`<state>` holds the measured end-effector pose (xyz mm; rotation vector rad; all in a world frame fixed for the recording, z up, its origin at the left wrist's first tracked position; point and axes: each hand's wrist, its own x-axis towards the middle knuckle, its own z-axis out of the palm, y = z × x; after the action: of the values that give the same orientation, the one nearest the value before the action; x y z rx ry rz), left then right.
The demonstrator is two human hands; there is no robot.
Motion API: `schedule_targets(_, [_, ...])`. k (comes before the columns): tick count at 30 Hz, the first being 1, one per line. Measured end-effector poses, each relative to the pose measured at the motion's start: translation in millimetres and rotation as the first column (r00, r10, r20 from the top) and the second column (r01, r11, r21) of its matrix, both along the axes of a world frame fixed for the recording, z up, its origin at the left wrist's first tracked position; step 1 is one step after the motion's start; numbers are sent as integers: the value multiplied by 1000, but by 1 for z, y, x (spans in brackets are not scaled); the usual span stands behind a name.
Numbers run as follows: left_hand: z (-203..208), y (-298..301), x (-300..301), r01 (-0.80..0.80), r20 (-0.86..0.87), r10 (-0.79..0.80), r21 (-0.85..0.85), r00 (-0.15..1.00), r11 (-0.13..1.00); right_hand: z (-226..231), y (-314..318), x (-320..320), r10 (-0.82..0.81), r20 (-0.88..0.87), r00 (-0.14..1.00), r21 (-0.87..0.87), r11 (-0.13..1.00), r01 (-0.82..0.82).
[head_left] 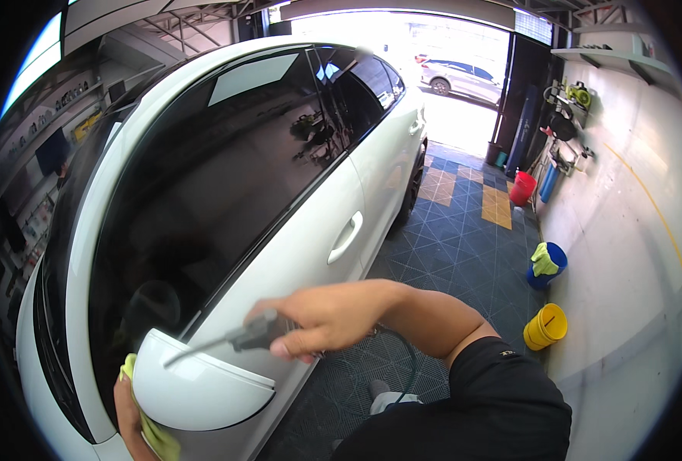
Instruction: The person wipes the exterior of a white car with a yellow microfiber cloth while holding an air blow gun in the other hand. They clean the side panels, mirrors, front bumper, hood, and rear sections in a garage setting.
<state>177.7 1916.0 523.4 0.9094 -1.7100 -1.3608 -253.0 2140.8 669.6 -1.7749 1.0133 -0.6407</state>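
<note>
My right hand (331,313) is wrapped round a grey air blow gun (261,332), slightly blurred. Its thin nozzle reaches left across the white side mirror (195,388) of a white car (318,200); whether the tip touches the housing I cannot tell. A dark hose (411,361) hangs in a loop below my right forearm. At the lower left, my left hand (128,407) grips a yellow-green cloth (159,439) against the mirror's far side, near the dark front window (218,184). The mirror partly hides the cloth and the fingers.
Along the white wall at right stand a yellow bucket (545,327), a blue bucket (548,265) with a cloth over its rim, and a red bucket (522,188). Dark floor tiles (456,238) run beside the car. Another car (460,79) is outside the open doorway.
</note>
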Motion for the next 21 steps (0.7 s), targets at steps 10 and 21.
schedule_targets(10, [-74,11,65,-463,56,542,-450,838,763,-77,77,78,-13,5,1000,-82,997,13])
schedule_targets(21, [-88,-25,74,51,-45,955,-997,292,-63,-93,84,208,-222,-7,975,-17,975,222])
